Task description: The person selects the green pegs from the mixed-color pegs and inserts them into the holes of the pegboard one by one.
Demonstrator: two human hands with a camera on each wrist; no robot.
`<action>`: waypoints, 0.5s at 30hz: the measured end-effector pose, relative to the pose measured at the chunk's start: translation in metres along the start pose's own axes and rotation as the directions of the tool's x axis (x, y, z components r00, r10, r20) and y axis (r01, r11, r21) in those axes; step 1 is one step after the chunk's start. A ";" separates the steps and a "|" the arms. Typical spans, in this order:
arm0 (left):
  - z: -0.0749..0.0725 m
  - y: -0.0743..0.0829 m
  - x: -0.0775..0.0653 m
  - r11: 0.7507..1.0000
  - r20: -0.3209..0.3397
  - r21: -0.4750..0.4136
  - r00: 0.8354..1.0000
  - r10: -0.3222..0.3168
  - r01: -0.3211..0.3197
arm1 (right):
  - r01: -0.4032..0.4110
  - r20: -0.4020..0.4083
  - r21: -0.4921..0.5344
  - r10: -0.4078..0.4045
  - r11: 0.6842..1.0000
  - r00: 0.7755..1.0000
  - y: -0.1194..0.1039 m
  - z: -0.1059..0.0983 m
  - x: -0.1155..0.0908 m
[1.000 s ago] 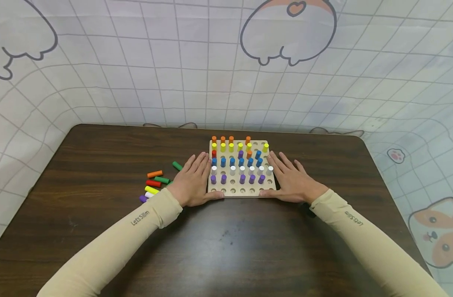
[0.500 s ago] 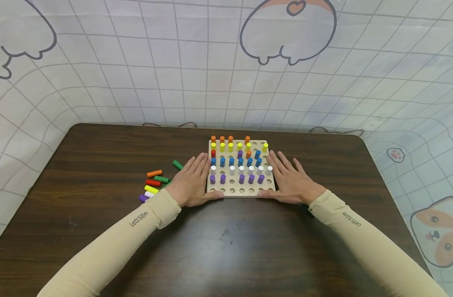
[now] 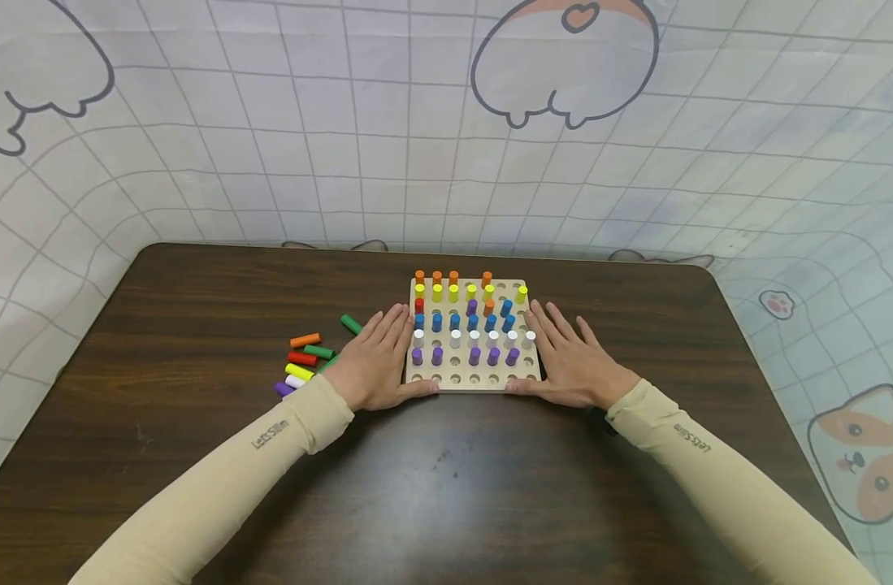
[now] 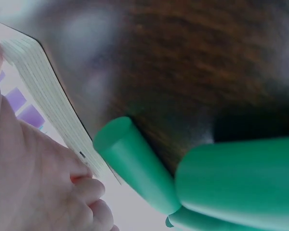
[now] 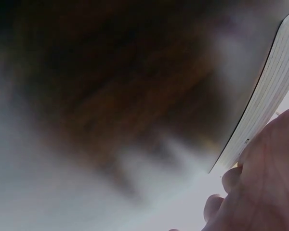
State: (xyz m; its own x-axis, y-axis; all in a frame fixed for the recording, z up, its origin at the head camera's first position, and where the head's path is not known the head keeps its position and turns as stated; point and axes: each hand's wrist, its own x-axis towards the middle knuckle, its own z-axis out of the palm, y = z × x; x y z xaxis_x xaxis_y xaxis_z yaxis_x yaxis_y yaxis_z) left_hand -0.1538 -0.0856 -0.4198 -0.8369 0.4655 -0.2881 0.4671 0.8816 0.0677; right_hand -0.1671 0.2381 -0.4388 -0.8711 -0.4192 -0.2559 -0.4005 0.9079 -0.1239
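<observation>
A light wooden pegboard lies on the dark table, with rows of upright orange, yellow, blue, white and purple pegs and some bare holes. Along its left side my left hand lies flat with straight fingers, its thumb across the front left corner. My right hand mirrors it on the right side, fingers slightly spread, thumb on the front right corner. In the left wrist view, the hand touches the board's layered side edge. The right wrist view shows that hand against the opposite side edge.
Loose pegs lie left of my left hand, among them an orange peg, a red peg, a yellow peg and a green peg. Behind the brown table hangs a white gridded cloth.
The pegboard has shifted slightly left and a little toward me, with both hands staying against its sides. The loose pegs have not moved.
</observation>
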 end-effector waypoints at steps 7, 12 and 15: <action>0.002 0.000 -0.003 1.000 0.005 -0.001 1.000 0.002 -0.002 | -0.001 -0.004 0.007 0.001 1.000 1.000 -0.005 0.000 -0.006; 0.004 0.001 -0.006 1.000 0.006 0.005 1.000 0.010 -0.010 | -0.007 -0.013 0.009 0.007 1.000 1.000 -0.007 0.003 -0.013; 0.006 0.003 -0.009 1.000 -0.005 0.004 1.000 0.020 -0.020 | -0.012 -0.022 0.008 0.013 1.000 1.000 -0.009 0.005 -0.017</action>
State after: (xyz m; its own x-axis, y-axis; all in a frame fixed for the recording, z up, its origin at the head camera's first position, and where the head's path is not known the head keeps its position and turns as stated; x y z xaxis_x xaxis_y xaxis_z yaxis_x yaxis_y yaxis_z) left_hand -0.1436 -0.0879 -0.4225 -0.8289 0.4835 -0.2815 0.4849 0.8718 0.0696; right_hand -0.1477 0.2372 -0.4387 -0.8822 -0.4075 -0.2358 -0.3874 0.9129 -0.1283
